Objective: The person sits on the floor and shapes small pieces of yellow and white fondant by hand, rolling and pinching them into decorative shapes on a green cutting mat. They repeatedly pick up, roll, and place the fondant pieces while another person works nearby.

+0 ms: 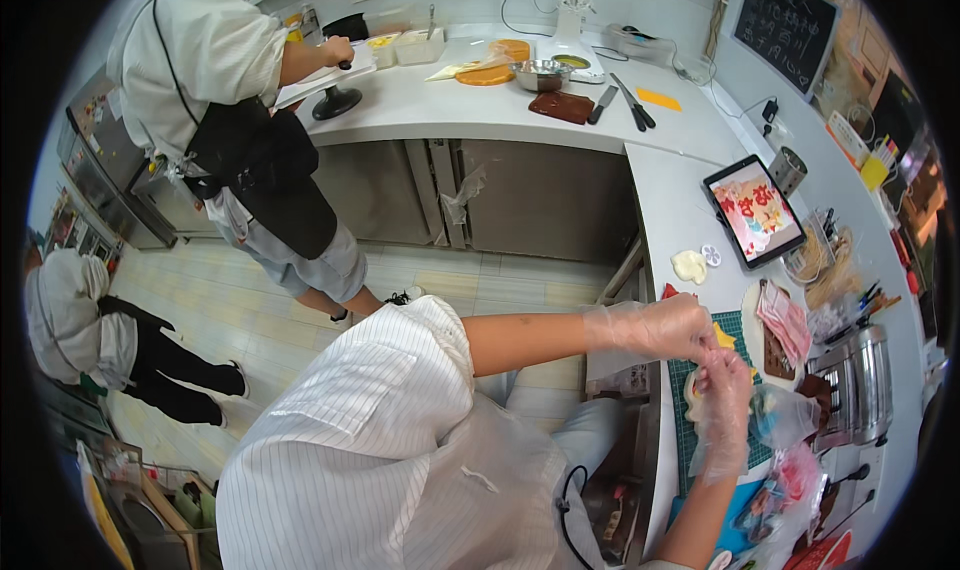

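Observation:
My left hand [679, 326] and my right hand [724, 394] wear clear plastic gloves. Their fingertips meet above a green cutting mat [684, 450]. Anything pinched between them is too small or hidden to make out. Close to my left fingers lies a yellow star-shaped piece [724, 336]. A cream-coloured flat piece [691, 401] rests on the mat, partly covered by my right hand. Beyond the mat's far-left end are a red piece [678, 291], a pale dough-like lump [688, 267] and a white flower-shaped cutter [711, 255].
A tablet [754, 210] showing a picture leans behind the lump. Pink sheets [784, 322], a plastic bag with blue contents [784, 416] and a metal appliance [859, 386] crowd the wall side. At another counter [420, 112], a person [217, 82] holds a black-handled tool. Another person [82, 330] stands behind.

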Demonstrator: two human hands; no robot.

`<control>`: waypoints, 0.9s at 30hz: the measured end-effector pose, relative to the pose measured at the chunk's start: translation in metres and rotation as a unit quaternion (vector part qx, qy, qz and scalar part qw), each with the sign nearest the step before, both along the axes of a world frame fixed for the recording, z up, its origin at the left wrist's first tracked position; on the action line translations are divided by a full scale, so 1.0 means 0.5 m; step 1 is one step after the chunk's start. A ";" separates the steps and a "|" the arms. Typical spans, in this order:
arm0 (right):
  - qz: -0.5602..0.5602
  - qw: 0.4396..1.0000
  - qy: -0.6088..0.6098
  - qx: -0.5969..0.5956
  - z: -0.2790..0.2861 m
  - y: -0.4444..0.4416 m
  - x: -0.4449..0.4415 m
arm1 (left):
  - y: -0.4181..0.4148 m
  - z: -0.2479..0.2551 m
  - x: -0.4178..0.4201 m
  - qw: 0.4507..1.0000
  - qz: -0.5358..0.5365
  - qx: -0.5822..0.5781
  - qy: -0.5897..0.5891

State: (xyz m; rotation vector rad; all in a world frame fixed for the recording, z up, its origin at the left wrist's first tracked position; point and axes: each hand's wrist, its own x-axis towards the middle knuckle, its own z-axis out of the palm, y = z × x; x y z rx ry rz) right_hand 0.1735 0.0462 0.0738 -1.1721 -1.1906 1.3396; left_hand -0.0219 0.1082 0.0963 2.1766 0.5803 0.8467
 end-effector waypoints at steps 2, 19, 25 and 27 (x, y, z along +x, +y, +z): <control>0.004 1.000 0.020 0.000 -0.013 0.000 -0.006 | -0.005 -0.002 -0.013 1.000 0.006 -0.010 0.016; -0.120 0.944 -0.307 0.013 -0.001 0.003 0.129 | -0.048 -0.264 -0.303 0.910 0.283 -0.294 -0.069; -0.104 0.903 -0.416 0.032 -0.055 -0.058 0.130 | -0.099 -0.345 -0.432 0.830 0.367 -0.400 -0.129; -0.113 0.907 -0.404 0.044 -0.065 -0.066 0.124 | -0.104 -0.366 -0.453 0.814 0.383 -0.418 -0.124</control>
